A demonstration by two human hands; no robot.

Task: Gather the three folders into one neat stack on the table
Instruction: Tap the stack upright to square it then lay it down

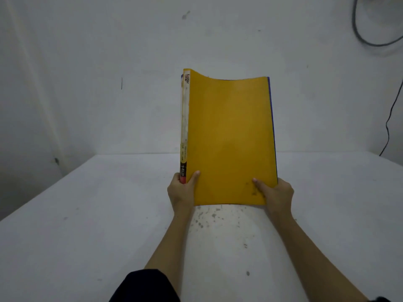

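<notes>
A yellow folder [229, 138] stands upright in front of me, its lower edge near the white table [87, 214]. Behind it a blue folder [272, 118] shows as a thin strip along the right edge, and a sliver of a red one [181, 178] peeks out at the lower left spine. My left hand [182, 190] grips the lower left corner by the spine. My right hand [274, 194] grips the lower right corner, thumb on the yellow cover. The rest of the back folders is hidden.
A white wall [109, 62] rises right behind the table's far edge. A grey cable loop [370, 40] and a black wire [390, 118] hang at the right. Dark specks mark the table near the folders' lower edge.
</notes>
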